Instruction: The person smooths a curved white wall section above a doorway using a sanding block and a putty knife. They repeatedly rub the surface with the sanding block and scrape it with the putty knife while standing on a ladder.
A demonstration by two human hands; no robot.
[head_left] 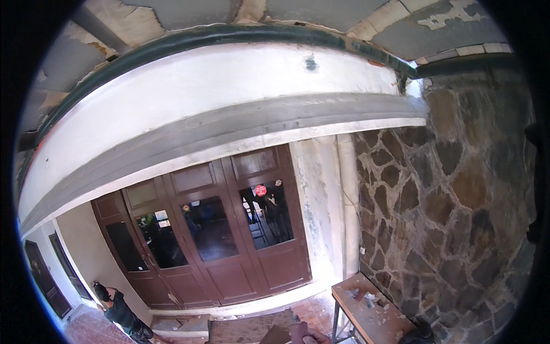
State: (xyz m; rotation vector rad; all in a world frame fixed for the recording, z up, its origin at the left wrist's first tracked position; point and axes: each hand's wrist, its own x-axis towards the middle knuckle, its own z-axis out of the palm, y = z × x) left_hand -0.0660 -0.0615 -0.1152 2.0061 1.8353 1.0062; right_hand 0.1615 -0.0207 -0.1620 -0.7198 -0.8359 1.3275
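Note:
At the lower edge, right of the middle, part of my right hand (pixel 316 337) shows with its fingers closed. It appears to grip a flat reddish-brown piece (pixel 298 331), perhaps folded sandpaper; its kind is not certain. Just left of it is a darker brown flat shape (pixel 276 335), cut off by the frame edge. My left hand does not show. To the right of my hand stands a small table (pixel 378 327) with a brown top. Pale broken flakes and scraps (pixel 372 299) lie on it.
A brown wooden bench (pixel 246 328) stands before brown panelled doors (pixel 229 264) with glass panes. At the far left a person in dark clothes (pixel 123 312) faces the wall, an arm raised. A stone wall (pixel 447 229) rises on the right. Overhead runs a grey-white beam (pixel 229 123).

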